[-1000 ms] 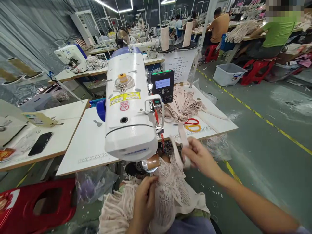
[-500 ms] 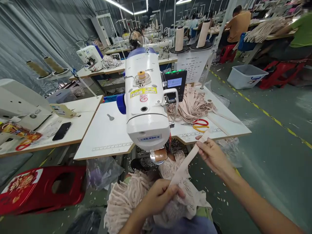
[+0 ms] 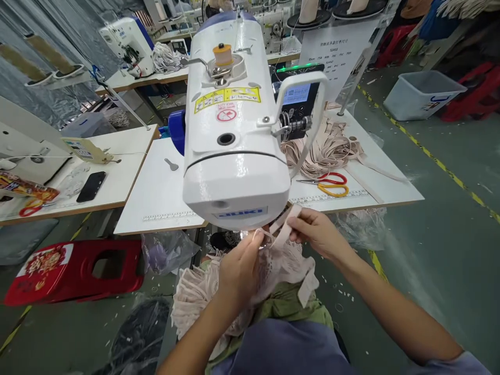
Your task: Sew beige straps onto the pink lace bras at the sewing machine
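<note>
Right hand point(image 3: 312, 232) pinches strap point(image 3: 282, 234) between thumb and fingers, at the worktop's point(image 3: 390, 185) front edge. Left hand point(image 3: 240, 265) pinches lace cloth point(image 3: 283, 263) beside it. Scissors point(image 3: 324, 185) lie near that edge.

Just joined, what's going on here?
A person sits at a sewing machine. Their right hand pinches a pale strap between thumb and fingers, while the left hand grips the pale fabric over the lap. Both hands are close together, just below the machine's head. Scissors lie on the table, in front of a pile of straps.
</note>
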{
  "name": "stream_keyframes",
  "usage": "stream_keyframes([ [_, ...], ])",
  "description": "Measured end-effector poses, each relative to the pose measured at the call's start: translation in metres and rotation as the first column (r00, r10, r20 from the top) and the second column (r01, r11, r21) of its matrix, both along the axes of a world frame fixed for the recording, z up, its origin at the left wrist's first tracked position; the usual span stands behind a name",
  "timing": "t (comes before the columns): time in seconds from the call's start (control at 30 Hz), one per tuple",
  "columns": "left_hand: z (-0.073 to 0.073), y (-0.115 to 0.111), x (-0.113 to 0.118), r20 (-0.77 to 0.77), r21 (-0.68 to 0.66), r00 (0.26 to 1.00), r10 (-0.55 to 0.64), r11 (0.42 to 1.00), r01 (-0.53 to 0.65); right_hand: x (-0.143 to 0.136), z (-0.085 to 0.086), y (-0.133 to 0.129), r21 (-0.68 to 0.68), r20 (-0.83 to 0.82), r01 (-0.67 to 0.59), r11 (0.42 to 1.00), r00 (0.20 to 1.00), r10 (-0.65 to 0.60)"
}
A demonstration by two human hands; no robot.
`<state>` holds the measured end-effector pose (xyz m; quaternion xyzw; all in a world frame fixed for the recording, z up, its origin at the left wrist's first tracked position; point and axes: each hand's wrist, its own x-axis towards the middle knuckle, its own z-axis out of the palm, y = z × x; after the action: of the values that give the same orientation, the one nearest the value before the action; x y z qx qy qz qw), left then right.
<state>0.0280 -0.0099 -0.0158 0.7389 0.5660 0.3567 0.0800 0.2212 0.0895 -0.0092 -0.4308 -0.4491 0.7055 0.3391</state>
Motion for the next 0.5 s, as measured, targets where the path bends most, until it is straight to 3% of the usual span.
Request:
stream_keyframes([
  [0.07,-0.001,0.001,-0.003,-0.071,0.006,0.993,0.090,0.996,-0.090,-0.008,0.004,0.006,0.021,0.012,-0.116,0.993,0.993,0.116],
  [0.2,0.005,0.000,-0.004,-0.085,-0.091,0.984,0.154,0.983,-0.162,-0.021,0.010,0.012,0.099,0.074,-0.199,0.975,0.978,0.193],
  [0.3,0.008,0.000,-0.012,-0.067,-0.165,0.992,0.111,0.979,-0.121,-0.025,0.009,0.018,0.226,0.219,-0.242,0.943,0.956,0.193],
  [0.5,0.003,0.008,-0.035,0.036,-0.308,0.997,-0.067,0.948,0.075,-0.030,0.000,0.025,0.462,0.421,-0.253,0.850,0.906,0.041],
])
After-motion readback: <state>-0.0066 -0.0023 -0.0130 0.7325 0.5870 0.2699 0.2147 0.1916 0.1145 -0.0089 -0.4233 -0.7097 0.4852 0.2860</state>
